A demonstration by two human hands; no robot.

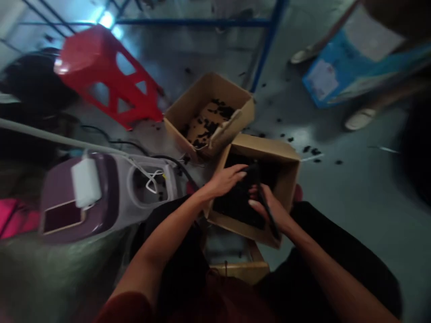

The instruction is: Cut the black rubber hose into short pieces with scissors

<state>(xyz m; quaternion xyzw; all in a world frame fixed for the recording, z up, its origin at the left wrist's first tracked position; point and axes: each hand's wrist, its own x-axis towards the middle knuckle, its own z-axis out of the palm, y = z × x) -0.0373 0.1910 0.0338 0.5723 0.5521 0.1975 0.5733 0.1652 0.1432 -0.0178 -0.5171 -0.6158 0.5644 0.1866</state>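
My left hand (229, 179) reaches over an open cardboard box (266, 142), its fingers pinched on the near end of a black piece (251, 169). My right hand (267, 204) is closed around a long, thin dark object (266, 207) that slants across the box; blur hides its exact kind. Its upper end lies against or very near the black piece; I cannot tell which. Beneath both hands the box holds a dark mass (235, 204) whose single parts do not show. The box sits between my legs.
Beyond it stands a second cardboard box (210, 80) with small black scraps. To the left are a red stool (111, 76) and a purple-topped container (111, 179) bearing a phone (63, 216) and a white device (85, 183). Scraps litter the floor. A person's shoe (360, 120) shows right.
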